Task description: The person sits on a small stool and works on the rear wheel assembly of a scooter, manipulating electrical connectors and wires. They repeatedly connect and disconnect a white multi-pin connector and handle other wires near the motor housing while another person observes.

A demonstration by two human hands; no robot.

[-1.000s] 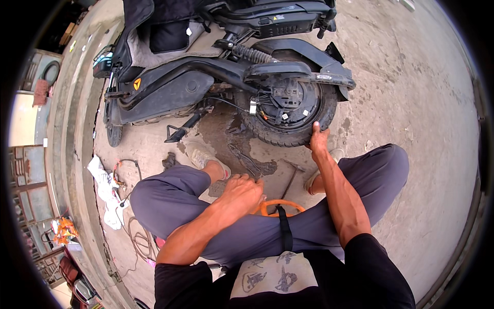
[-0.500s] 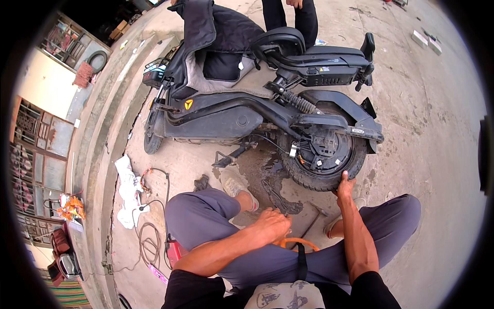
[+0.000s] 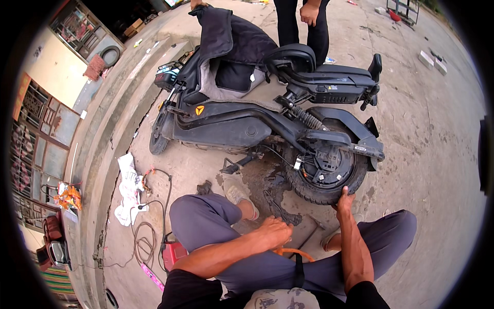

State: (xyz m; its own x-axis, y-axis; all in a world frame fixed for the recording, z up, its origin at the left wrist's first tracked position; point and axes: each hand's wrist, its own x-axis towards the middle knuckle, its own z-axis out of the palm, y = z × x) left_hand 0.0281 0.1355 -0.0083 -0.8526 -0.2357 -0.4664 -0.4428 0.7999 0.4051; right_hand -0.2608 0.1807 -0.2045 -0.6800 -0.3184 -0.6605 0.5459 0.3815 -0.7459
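Note:
A dark grey electric scooter (image 3: pixel 221 129) lies on its side on the concrete in front of me. My right hand (image 3: pixel 345 200) grips the near edge of its rear tyre (image 3: pixel 303 189), thumb up against the tread. Inside that wheel, the hub (image 3: pixel 329 164) shows dark, with small pale patches. My left hand (image 3: pixel 275 232) is closed in a loose fist above my lap, apart from the scooter; whatever may be in its fingers is hidden. Below that hand, part of an orange hoop-shaped thing (image 3: pixel 298 252) shows between my legs. A long thin metal tool (image 3: pixel 310 234) lies beside my right foot.
A wet patch (image 3: pixel 262 193) darkens the ground under the wheel. At left lie a white cloth (image 3: pixel 127 193), a coiled cable (image 3: pixel 145 242) and a red box (image 3: pixel 174 253). Another person's hand (image 3: pixel 310 13) hangs beyond the scooter. Concrete steps (image 3: pixel 110 129) run along the left.
The view has tilted, so the scooter sits slightly lower and further right in the picture. My right hand stays on the tyre; my left hand remains closed in nearly the same place.

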